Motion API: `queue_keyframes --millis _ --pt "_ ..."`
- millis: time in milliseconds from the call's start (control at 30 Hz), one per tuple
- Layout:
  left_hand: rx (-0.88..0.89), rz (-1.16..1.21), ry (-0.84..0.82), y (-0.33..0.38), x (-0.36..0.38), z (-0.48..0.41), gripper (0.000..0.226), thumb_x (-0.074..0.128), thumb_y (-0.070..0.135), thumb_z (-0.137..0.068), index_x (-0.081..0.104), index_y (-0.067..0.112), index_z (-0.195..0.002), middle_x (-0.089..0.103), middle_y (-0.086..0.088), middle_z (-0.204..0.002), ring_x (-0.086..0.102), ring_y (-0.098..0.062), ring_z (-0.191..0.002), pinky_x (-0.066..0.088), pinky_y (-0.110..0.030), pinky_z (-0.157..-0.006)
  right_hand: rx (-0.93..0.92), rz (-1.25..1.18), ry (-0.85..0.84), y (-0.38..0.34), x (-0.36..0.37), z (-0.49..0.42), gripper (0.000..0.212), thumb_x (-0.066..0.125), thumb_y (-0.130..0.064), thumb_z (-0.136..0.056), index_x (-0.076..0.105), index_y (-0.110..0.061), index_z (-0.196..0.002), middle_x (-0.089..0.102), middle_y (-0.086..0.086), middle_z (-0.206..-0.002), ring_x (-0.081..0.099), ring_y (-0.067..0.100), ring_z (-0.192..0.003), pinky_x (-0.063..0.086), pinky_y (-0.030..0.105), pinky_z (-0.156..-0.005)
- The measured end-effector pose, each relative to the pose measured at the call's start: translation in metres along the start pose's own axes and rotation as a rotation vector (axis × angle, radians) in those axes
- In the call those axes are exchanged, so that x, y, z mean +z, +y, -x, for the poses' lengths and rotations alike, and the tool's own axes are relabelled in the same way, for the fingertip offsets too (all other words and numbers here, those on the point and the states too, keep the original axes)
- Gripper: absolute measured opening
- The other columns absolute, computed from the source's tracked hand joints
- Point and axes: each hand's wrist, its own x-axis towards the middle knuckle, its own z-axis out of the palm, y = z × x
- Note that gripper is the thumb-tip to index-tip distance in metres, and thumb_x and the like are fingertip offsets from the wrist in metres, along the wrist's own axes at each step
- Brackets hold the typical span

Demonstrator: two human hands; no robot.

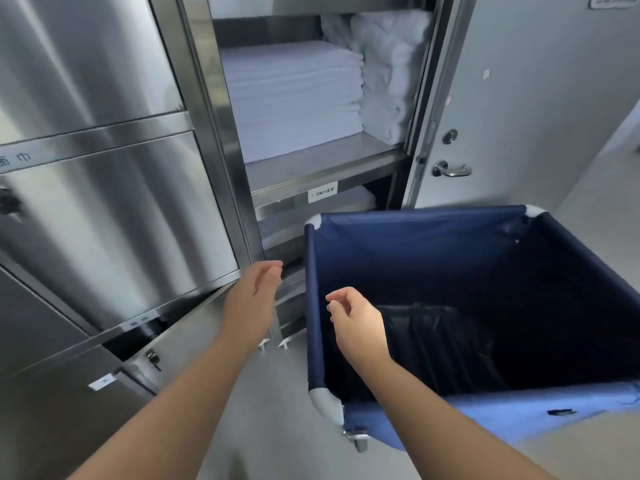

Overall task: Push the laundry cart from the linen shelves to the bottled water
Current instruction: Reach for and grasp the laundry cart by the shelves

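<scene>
The laundry cart (312, 306) is a navy fabric bin with grey corner caps, standing at the right in front of the linen shelves (322, 168). A black bag (433, 344) lies inside it. My left hand (254, 296) hovers just left of the cart's left rim, fingers loosely curled and holding nothing. My right hand (356, 323) hangs over the bin just inside that rim, fingers apart and empty. Neither hand touches the cart. No bottled water is in view.
Folded white sheets (291, 98) and rolled towels (391, 74) fill the steel shelves. Steel cabinets (104, 209) stand to the left, one lower door ajar. A grey door with a lever handle (450, 169) stands open behind the cart. Grey floor (270, 410) lies between cabinet and cart.
</scene>
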Motion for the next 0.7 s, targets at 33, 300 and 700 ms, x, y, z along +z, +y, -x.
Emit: queue_keyframes --millis 33,300,700 --pt "0.011 -0.014 -0.033 -0.002 0.001 -0.013 0.027 0.046 0.056 -0.088 0.063 0.047 -0.107 0.066 0.025 -0.110 0.061 0.001 -0.106 0.052 -0.047 -0.094 0.015 0.003 0.017 0.001 0.005 -0.005 0.016 0.050 -0.030 -0.092 0.061 -0.041 -0.088 0.068 -0.021 -0.084 0.064 0.002 -0.074 0.056 0.027 -0.064" --pt "0.137 -0.143 -0.326 -0.013 -0.007 -0.107 0.028 0.042 0.053 -0.089 0.060 0.048 -0.110 0.064 0.028 -0.112 0.059 0.002 -0.108 0.052 -0.044 -0.095 0.167 0.066 0.159 -0.006 0.049 -0.042 0.017 0.049 -0.027 -0.093 0.060 -0.039 -0.095 0.066 -0.015 -0.090 0.062 0.006 -0.073 0.045 0.019 -0.061" --pt "0.239 -0.197 -0.589 -0.005 0.033 -0.177 0.022 0.047 0.040 -0.095 0.061 0.041 -0.112 0.064 0.027 -0.111 0.053 0.019 -0.102 0.040 -0.013 -0.081 0.256 0.098 0.360 0.009 0.066 -0.074 0.013 0.054 -0.029 -0.093 0.061 -0.036 -0.102 0.064 -0.015 -0.091 0.061 0.003 -0.078 0.046 0.016 -0.065"
